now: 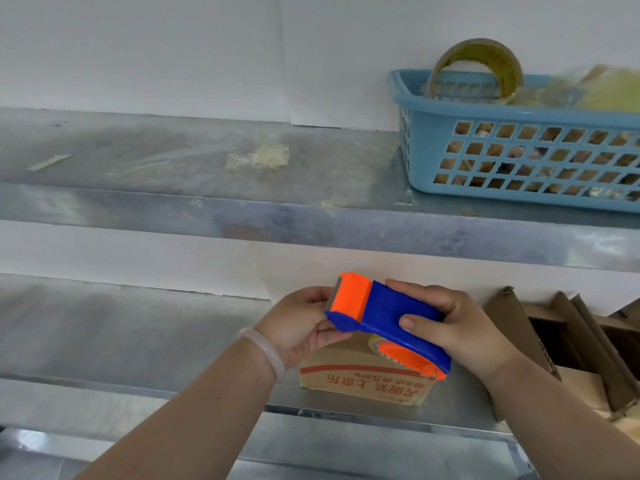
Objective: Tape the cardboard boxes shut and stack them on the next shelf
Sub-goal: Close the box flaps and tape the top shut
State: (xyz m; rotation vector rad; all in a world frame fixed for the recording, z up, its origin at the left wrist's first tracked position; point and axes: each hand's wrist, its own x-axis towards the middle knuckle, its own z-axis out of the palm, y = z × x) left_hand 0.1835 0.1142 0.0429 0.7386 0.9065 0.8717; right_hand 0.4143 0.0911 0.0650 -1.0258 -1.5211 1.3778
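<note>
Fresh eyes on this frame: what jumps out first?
The blue and orange tape dispenser at centre, gripped by the left hand at its toothed end and the right hand round its body, above a printed cardboard box on the lower shelf. Next, the blue basket on the upper shelf at right, a tape roll standing up out of it.

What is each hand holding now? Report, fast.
Left hand: holds the orange cutter end of the tape dispenser.
Right hand: grips its blue body.

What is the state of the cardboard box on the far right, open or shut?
Open: the cardboard box has its flaps standing up, and its dark inside shows between them.
</note>
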